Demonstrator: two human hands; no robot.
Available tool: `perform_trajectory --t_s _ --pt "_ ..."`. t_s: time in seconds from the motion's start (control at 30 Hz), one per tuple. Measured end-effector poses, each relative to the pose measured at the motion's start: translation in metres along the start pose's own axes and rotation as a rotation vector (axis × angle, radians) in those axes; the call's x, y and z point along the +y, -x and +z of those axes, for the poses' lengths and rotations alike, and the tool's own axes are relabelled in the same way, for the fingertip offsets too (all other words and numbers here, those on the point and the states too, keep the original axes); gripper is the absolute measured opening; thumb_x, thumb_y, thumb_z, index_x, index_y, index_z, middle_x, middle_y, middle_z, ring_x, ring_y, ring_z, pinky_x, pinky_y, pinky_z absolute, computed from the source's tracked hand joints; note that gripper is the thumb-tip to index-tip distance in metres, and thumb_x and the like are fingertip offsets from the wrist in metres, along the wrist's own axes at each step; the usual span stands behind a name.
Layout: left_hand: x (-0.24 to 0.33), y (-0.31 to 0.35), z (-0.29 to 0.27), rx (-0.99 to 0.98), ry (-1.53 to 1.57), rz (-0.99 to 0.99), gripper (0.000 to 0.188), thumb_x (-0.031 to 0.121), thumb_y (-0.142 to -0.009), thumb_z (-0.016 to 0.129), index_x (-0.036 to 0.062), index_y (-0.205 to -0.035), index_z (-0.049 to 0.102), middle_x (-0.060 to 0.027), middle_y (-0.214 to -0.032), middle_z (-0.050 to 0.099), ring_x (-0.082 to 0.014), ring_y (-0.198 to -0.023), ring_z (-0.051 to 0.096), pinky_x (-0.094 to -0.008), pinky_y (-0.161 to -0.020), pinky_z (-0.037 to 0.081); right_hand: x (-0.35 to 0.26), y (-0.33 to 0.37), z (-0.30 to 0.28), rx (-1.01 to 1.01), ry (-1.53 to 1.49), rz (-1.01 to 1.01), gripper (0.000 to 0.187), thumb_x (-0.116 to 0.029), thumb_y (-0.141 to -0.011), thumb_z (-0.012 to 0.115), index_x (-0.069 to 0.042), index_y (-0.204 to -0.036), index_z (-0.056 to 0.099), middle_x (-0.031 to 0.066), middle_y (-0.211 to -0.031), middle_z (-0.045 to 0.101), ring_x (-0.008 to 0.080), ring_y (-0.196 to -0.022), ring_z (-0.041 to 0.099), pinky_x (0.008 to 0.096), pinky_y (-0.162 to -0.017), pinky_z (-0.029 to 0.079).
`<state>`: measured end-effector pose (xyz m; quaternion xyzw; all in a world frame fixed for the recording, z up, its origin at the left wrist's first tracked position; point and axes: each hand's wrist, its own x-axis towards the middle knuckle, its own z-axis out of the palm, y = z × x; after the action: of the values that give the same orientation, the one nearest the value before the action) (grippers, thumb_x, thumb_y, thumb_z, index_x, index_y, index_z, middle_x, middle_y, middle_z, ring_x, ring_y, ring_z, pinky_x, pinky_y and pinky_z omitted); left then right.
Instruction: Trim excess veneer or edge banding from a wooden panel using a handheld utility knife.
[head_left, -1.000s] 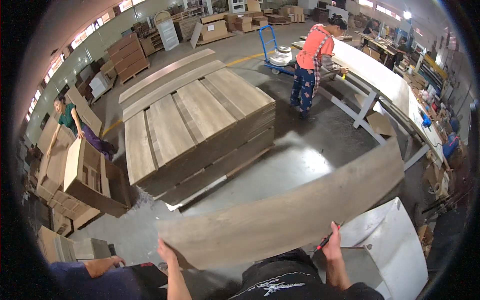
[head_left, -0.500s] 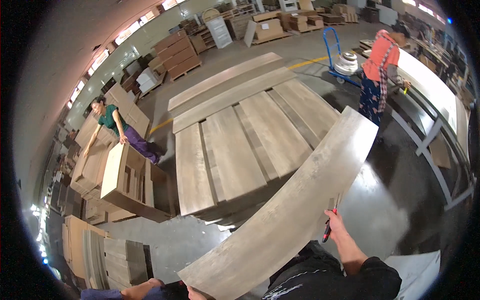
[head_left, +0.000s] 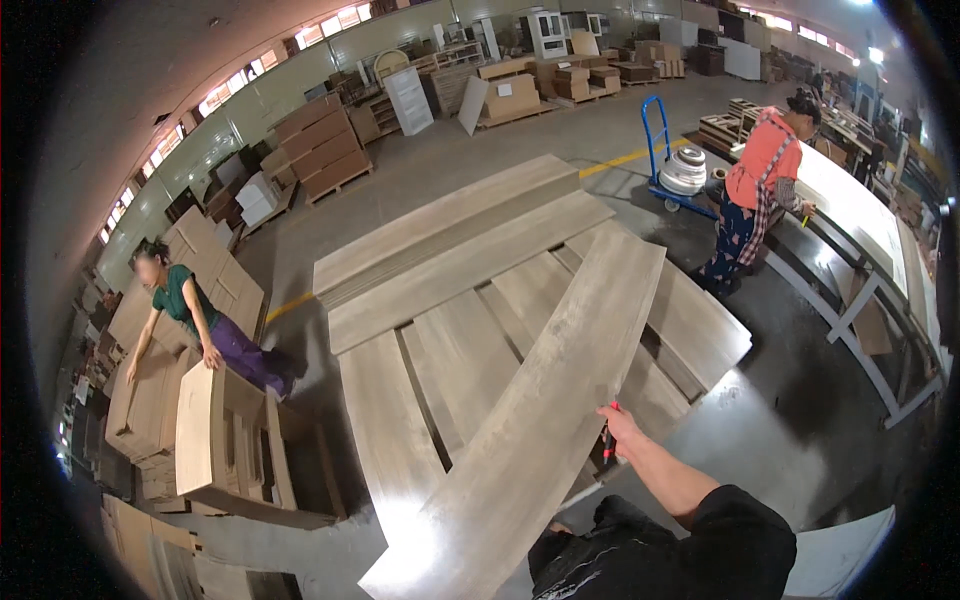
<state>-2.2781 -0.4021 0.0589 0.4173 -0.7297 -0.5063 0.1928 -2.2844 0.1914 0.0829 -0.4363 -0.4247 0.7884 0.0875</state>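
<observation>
A long grey-brown wood-grain board [head_left: 540,380] slants across a stack of similar boards [head_left: 455,340], its far end over the stack and its near end at the lower edge of the picture. My right hand [head_left: 622,428] is at the board's right edge, closed round a slim red-and-black tool [head_left: 609,443] that looks like a utility knife. Whether the fingers also grip the board is hard to see. My left hand does not show plainly. A small skin-coloured patch beside my dark shirt, at the board's edge, is too unclear to name.
At left, a person in green [head_left: 185,295] touches a wooden cabinet frame [head_left: 200,440] and stacked cartons. At right, someone in orange [head_left: 765,165] leans over a white-topped table [head_left: 850,200]. A blue trolley [head_left: 655,140] stands behind the stack.
The board has swung forward and left, from in front of me to over the stack. My right hand has moved left and forward with the knife. My left hand has gone from view.
</observation>
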Motion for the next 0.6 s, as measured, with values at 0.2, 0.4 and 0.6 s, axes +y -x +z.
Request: perform_trajectory --t_s 0.2,0.4,0.6 --pt "0.060 -0.066 0.096 -0.073 -0.004 -0.010 0.054 0.046 -0.101 0.055 -0.0044 -0.101 0.072 -0.0127 -0.095 0.070 -0.0234 -0.088 0.062 -0.0394 -0.084 0.050 -0.033 -0.113 0.081 0.007 -0.016 0.026 0.040 -0.021 -0.094 0.068 -0.003 -0.128 0.055 0.0052 -0.094 0.056 0.0190 -0.077 0.054 0.0379 -0.064 0.047" --pt "0.088 -0.127 0.171 -0.095 -0.005 -0.053 0.053 0.046 -0.100 0.055 -0.0037 -0.099 0.073 -0.0124 -0.094 0.070 -0.0233 -0.088 0.062 -0.0394 -0.084 0.050 -0.080 -0.203 0.155 0.031 -0.103 -0.013 0.018 -0.025 -0.095 0.066 -0.009 -0.094 0.057 0.0014 -0.061 0.048 0.0157 -0.046 0.044 0.0367 -0.042 0.036" --pt "0.094 -0.227 0.273 -0.227 0.012 -0.160 0.046 0.044 -0.094 0.061 0.0000 -0.095 0.073 -0.0110 -0.093 0.067 -0.0236 -0.087 0.061 -0.0400 -0.082 0.050 -0.100 -0.304 0.176 -0.012 0.103 0.000 0.039 -0.020 -0.094 0.067 -0.002 -0.127 0.054 0.0084 -0.102 0.062 0.0222 -0.087 0.062 0.0422 -0.076 0.054"
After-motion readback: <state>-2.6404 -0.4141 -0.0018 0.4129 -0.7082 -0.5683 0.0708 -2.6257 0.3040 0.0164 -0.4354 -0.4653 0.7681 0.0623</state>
